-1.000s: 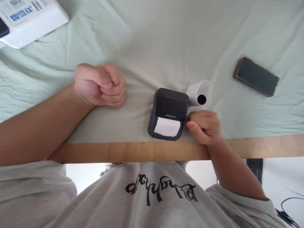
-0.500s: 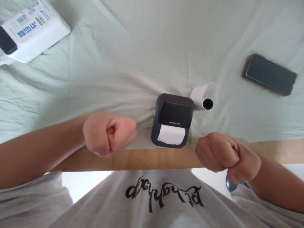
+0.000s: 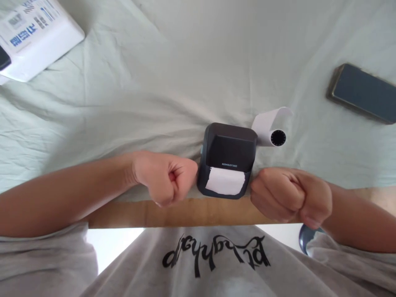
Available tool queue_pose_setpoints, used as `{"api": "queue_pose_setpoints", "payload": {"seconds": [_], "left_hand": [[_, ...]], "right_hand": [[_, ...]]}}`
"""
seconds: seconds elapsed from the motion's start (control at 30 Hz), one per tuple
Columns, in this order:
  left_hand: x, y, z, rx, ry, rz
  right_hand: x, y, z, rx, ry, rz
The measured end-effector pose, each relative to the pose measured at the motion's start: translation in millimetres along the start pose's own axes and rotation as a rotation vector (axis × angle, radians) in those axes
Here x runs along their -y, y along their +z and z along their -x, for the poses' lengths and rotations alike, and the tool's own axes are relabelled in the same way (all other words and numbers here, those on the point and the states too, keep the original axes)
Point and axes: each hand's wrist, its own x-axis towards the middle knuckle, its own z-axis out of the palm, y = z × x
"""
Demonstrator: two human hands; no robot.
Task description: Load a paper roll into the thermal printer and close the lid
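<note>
A small dark label printer (image 3: 229,150) sits on the cloth near the table's front edge. White paper (image 3: 225,180) with a ragged edge shows at the front of its lid. My left hand (image 3: 167,177) is a closed fist at the printer's left side, very near or touching it. My right hand (image 3: 289,194) is also balled into a fist, close against the printer's lower right corner. Neither fist shows anything held. Right of the printer lies a white paper roll (image 3: 269,128) with a black core, its loose end curling up.
A white box-shaped device (image 3: 46,45) with a printed label stands at the upper left. At the right, a dark phone (image 3: 365,93) lies on the pale green cloth (image 3: 173,62). A wooden table edge (image 3: 216,212) runs in front of my shirt.
My left fist has moved right, up to the printer's side. The right fist has come slightly closer to the printer. The view has shifted a little; both hands stay closed.
</note>
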Motion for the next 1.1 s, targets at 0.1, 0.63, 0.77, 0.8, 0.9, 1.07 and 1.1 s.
{"api": "queue_pose_setpoints", "payload": {"seconds": [0.1, 0.63, 0.77, 0.8, 0.9, 1.07, 1.1], "left_hand": [[-5.0, 3.3, -10.8, -0.04, -0.02, 0.043], [-25.1, 5.9, -23.6, 0.051, -0.098, 0.257], [-23.4, 7.2, -25.0, 0.134, -0.1, 0.334], [-22.1, 7.9, -24.4, 0.154, -0.104, 0.35], [-17.7, 12.9, -21.7, 0.197, -0.11, 0.384], [-12.5, 25.0, -18.1, 0.095, -0.065, 0.444], [-12.2, 26.5, -18.3, 0.073, -0.062, 0.451]], "right_hand": [[5.2, 2.2, -5.2, 0.028, 0.022, -0.044], [23.7, 2.4, 1.0, -0.105, 0.305, 0.313], [22.1, 2.8, 8.5, -0.247, 0.362, 0.589], [20.0, 5.2, 8.6, -0.304, 0.369, 0.685], [6.4, 19.9, 4.9, -0.538, 0.318, 1.026], [-28.7, 41.0, 0.5, -1.068, 0.031, 1.629], [-33.8, 40.5, 1.4, -1.134, -0.019, 1.711]]}}
